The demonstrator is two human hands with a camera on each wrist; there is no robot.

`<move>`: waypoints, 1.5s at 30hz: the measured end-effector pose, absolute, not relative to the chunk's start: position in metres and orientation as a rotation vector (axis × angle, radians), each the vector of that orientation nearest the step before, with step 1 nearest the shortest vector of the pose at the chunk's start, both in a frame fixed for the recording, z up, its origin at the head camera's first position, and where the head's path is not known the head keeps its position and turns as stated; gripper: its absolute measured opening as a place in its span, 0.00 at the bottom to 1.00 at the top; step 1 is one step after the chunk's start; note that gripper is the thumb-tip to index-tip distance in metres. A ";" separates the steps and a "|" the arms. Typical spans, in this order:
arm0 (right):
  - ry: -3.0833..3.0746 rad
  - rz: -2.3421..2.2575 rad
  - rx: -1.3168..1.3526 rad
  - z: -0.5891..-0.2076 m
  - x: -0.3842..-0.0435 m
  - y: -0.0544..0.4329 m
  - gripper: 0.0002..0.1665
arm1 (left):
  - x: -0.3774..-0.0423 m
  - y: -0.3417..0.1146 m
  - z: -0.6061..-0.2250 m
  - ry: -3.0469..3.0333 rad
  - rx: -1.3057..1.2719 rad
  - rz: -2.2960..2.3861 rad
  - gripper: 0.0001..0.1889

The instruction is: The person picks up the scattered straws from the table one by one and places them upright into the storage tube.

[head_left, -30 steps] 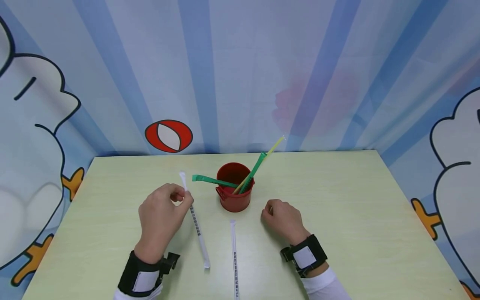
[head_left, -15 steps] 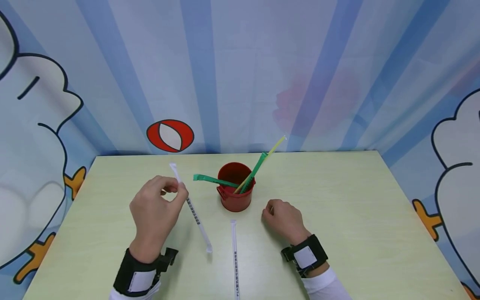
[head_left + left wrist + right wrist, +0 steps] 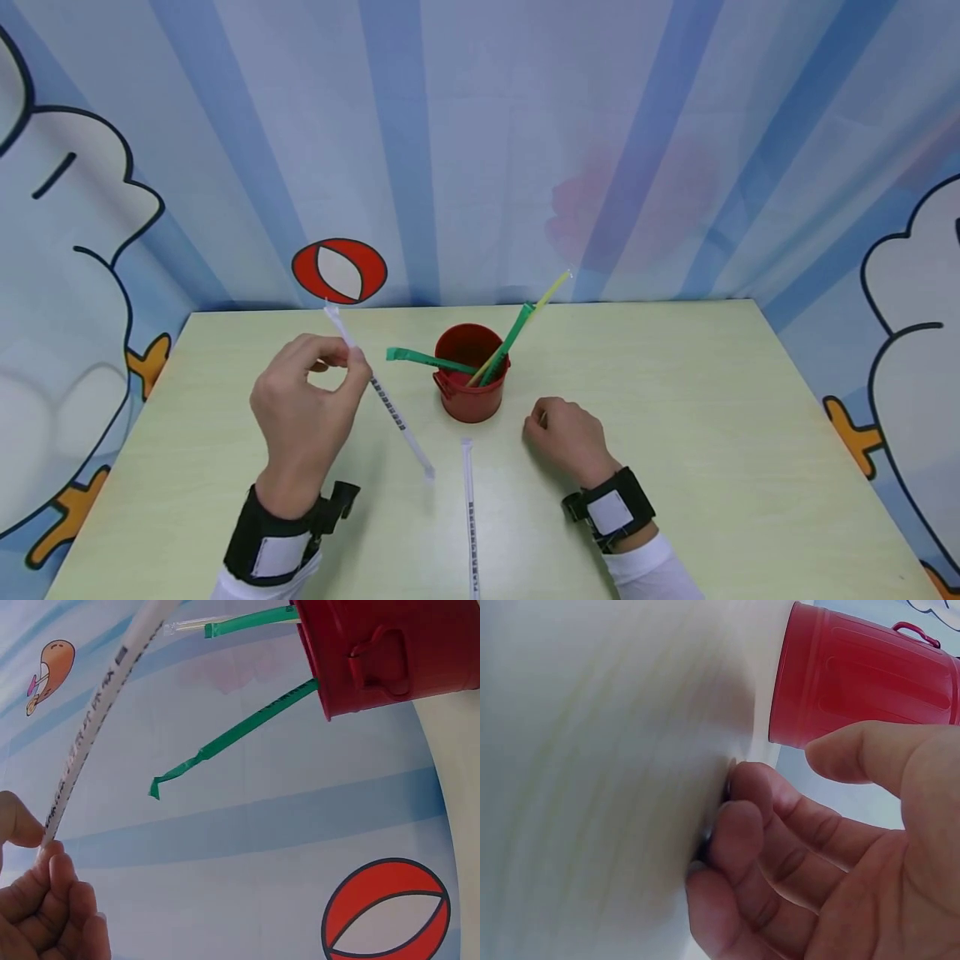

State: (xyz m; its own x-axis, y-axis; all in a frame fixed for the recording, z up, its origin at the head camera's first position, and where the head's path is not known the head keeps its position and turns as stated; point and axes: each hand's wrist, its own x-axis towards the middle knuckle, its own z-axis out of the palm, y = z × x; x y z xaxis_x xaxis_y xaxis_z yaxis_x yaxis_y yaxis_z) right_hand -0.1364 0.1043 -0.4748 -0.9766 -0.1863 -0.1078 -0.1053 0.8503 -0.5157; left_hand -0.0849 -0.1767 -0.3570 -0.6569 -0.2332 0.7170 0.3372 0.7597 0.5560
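My left hand [image 3: 307, 408] pinches a straw in a white paper wrapper [image 3: 393, 412] between thumb and fingertips, above the table and left of the bucket. Printed dark lettering runs along that wrapper [image 3: 90, 720] in the left wrist view. A small red bucket [image 3: 472, 404] stands mid-table, holding two green-wrapped straws [image 3: 427, 360] and a thin yellow straw [image 3: 555, 287] that lean out over its rim. Right of the bucket, my right hand [image 3: 568, 442] rests on the table with loosely curled fingers and nothing in them; the right wrist view shows its fingertips [image 3: 739, 832] against the tabletop.
A second white-wrapped straw [image 3: 470, 517] lies on the table in front of the bucket, pointing toward me. The pale wooden table [image 3: 720, 417] ends at a blue striped cloth backdrop [image 3: 480, 167] with cartoon figures.
My left hand has moved up and slightly left with the white-wrapped straw, whose near end has swung away from me toward the bucket. My right hand has stayed in place.
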 end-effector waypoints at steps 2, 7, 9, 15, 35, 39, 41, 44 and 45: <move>2.877 -0.786 -0.230 -0.475 -0.136 0.105 0.10 | -0.086 -0.175 -0.354 -2.091 -0.088 -0.894 0.04; 2.881 -0.785 -0.232 -0.475 -0.136 0.105 0.10 | -0.088 -0.171 -0.347 -2.019 -0.105 -0.946 0.04; 2.881 -0.782 -0.234 -0.475 -0.136 0.104 0.10 | -0.090 -0.169 -0.345 -1.982 -0.115 -0.966 0.05; 2.876 -0.784 -0.227 -0.474 -0.135 0.104 0.10 | -0.097 -0.164 -0.340 -1.865 -0.167 -1.024 0.10; 2.858 -0.790 -0.219 -0.476 -0.138 0.104 0.11 | -0.114 -0.141 -0.345 -1.600 -0.216 -1.043 0.09; 2.859 -0.788 -0.222 -0.477 -0.138 0.105 0.11 | -0.117 -0.138 -0.350 -1.599 -0.244 -1.036 0.09; 2.860 -0.790 -0.223 -0.477 -0.138 0.105 0.11 | -0.118 -0.137 -0.353 -1.612 -0.263 -1.028 0.09; 2.856 -0.794 -0.223 -0.477 -0.139 0.105 0.12 | -0.119 -0.136 -0.358 -1.637 -0.288 -1.011 0.08; 2.855 -0.796 -0.222 -0.477 -0.139 0.105 0.12 | -0.120 -0.136 -0.360 -1.646 -0.295 -1.004 0.08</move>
State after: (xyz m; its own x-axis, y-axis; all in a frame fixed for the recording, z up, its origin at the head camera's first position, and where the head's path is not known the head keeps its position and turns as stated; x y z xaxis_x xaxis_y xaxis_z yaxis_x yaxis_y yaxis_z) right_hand -0.1387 0.1052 -0.4773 -0.9745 -0.1878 -0.1226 -0.0973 0.8466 -0.5232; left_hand -0.1199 -0.1358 -0.3601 -0.3391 -0.3034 0.8905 0.6532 0.6053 0.4549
